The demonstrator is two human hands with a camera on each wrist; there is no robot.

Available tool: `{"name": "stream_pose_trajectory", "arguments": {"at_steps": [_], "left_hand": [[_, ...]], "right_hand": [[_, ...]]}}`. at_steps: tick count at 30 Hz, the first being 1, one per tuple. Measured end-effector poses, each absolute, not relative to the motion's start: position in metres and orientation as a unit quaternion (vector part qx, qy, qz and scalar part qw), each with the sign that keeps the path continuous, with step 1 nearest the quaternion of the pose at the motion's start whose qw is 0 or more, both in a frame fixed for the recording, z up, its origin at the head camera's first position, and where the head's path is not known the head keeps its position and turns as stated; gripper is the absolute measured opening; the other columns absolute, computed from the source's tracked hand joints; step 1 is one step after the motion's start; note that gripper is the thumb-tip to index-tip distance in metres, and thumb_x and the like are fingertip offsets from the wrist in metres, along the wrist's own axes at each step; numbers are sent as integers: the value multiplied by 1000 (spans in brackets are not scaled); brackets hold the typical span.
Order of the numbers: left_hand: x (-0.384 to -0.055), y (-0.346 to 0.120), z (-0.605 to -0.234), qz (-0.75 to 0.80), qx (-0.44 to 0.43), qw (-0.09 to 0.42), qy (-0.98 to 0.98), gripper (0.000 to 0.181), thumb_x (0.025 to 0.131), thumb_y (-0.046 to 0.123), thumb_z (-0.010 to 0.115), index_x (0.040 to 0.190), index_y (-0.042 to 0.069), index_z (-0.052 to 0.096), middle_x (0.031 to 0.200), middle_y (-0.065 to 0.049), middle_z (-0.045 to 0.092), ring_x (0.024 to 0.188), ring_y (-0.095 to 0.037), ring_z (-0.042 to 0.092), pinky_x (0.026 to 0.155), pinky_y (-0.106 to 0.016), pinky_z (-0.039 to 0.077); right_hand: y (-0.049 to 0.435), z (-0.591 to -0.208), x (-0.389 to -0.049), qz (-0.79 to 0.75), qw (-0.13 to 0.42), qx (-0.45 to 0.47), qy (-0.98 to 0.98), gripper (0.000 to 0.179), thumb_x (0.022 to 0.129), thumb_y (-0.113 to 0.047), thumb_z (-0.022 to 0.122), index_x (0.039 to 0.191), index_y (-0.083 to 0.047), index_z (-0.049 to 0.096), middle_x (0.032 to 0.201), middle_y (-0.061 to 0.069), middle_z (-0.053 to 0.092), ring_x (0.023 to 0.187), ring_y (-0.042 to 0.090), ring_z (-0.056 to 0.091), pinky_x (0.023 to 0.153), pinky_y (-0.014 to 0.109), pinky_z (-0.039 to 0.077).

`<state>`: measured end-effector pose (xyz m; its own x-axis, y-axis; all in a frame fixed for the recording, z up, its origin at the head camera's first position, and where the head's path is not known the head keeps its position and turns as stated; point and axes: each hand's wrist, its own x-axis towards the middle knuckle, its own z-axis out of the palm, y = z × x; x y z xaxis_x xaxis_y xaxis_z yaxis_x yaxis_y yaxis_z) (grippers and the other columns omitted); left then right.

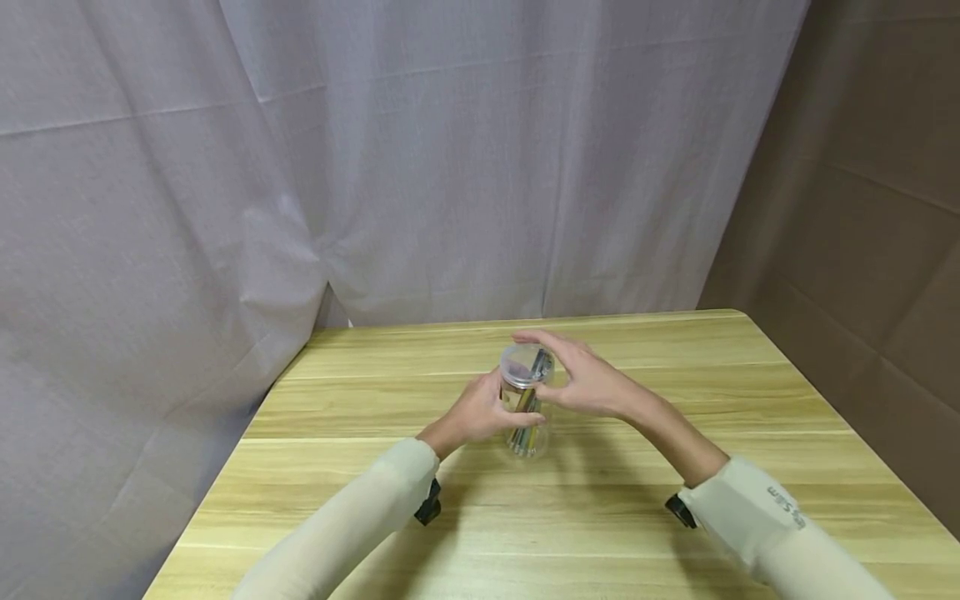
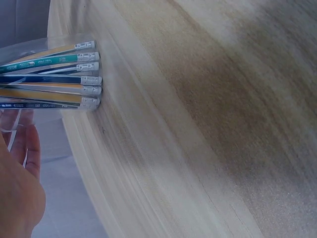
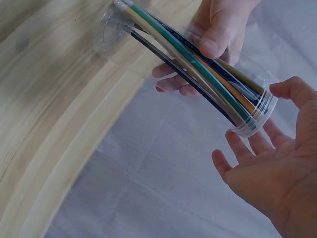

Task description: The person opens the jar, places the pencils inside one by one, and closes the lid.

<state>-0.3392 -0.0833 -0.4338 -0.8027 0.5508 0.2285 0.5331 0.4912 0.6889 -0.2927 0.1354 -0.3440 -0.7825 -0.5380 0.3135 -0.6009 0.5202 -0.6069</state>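
Note:
A clear plastic jar (image 1: 536,443) stands upright, slightly tilted, above the middle of the table, full of pencils (image 3: 214,82). In the left wrist view the pencils' (image 2: 44,63) silver ends gather at the jar's bottom; whether it touches the tabletop I cannot tell. My left hand (image 1: 477,410) grips the jar's side, thumb across the front. Around the lid (image 1: 517,367) at the top, my right hand (image 1: 588,380) holds on with the thumb on the near rim and fingers on the far side. The right wrist view shows that thumb against the lid's edge (image 3: 267,106).
A wood-grain table (image 1: 315,500) with a rounded far corner spreads beneath both forearms. Grey cloth (image 1: 450,167) hangs behind it and on the left, and a brown cloth wall (image 1: 862,250) is on the right. A dark wrist device shows under each sleeve.

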Motion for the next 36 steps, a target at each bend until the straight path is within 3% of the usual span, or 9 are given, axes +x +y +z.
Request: {"name": "stream_pose_trajectory", "arguments": {"at_steps": [5, 9, 14, 17, 22, 27, 36], "left_hand": [[-340, -82, -435, 398, 317, 8, 861, 89, 82, 54, 90, 154, 22, 48, 134, 3, 69, 114, -15, 68, 93, -33, 58], [-340, -82, -436, 390, 322, 3, 863, 90, 83, 54, 89, 157, 24, 46, 140, 4, 66, 119, -14, 66, 96, -33, 56], [-339, -83, -435, 380, 323, 2, 867, 91, 85, 57, 87, 158, 25, 43, 144, 5, 63, 125, -15, 63, 100, -37, 55], [-338, -83, -434, 379, 320, 3, 868, 90, 85, 57, 86, 157, 23, 45, 143, 5, 64, 125, -15, 63, 101, -38, 54], [-338, -84, -435, 387, 313, 10, 867, 86, 85, 55, 87, 155, 22, 49, 137, 5, 67, 118, -14, 65, 97, -38, 55], [-338, -84, -436, 397, 308, 13, 865, 84, 84, 53, 89, 153, 25, 50, 134, 4, 68, 115, -14, 66, 95, -37, 57], [-339, -83, -437, 395, 313, 10, 864, 82, 83, 55, 89, 150, 26, 52, 134, 6, 69, 114, -15, 68, 93, -35, 57]], "right_hand": [[131, -345, -292, 354, 81, 301, -882, 72, 87, -17, 85, 152, -10, 53, 154, 15, 54, 140, 42, 51, 111, 68, 40], [124, -349, -291, 341, 118, 277, -890, 70, 87, -30, 90, 145, -7, 58, 137, 16, 59, 123, 38, 58, 100, 61, 50], [118, -354, -291, 321, 142, 263, -899, 77, 86, -39, 91, 146, -5, 57, 132, 16, 58, 118, 35, 56, 97, 57, 50], [118, -354, -291, 312, 141, 285, -895, 82, 86, -36, 90, 151, -5, 51, 145, 20, 54, 133, 41, 52, 108, 65, 43], [120, -351, -291, 305, 109, 339, -883, 77, 85, -16, 77, 155, -6, 45, 160, 21, 46, 149, 44, 40, 118, 72, 26], [122, -348, -289, 305, 85, 350, -882, 73, 83, -9, 69, 153, -7, 49, 156, 16, 52, 147, 41, 44, 117, 71, 30], [125, -342, -287, 312, 77, 334, -886, 66, 93, -11, 82, 151, -4, 52, 156, 21, 52, 145, 44, 45, 117, 67, 33]]}}
